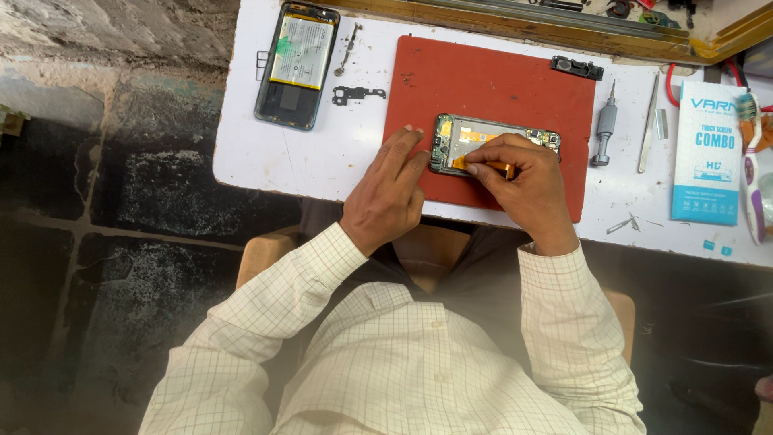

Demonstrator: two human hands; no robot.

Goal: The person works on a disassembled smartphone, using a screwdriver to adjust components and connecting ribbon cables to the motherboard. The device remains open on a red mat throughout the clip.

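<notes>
An opened phone [491, 135] with exposed circuit boards lies on a red work mat [499, 89] on the white table [322, 161]. My left hand [390, 193] rests flat on the mat, its fingertips pressing the phone's left end. My right hand [519, 173] covers the phone's lower right part, with thumb and fingers pinched on an orange flex strip [487, 165] inside the phone.
A second opened phone [296, 64] with its battery showing lies at the table's back left, with small metal brackets [358, 95] beside it. Right of the mat are a screwdriver [605, 125], tweezers [649, 121], a blue and white box [708, 153] and a toothbrush [753, 161].
</notes>
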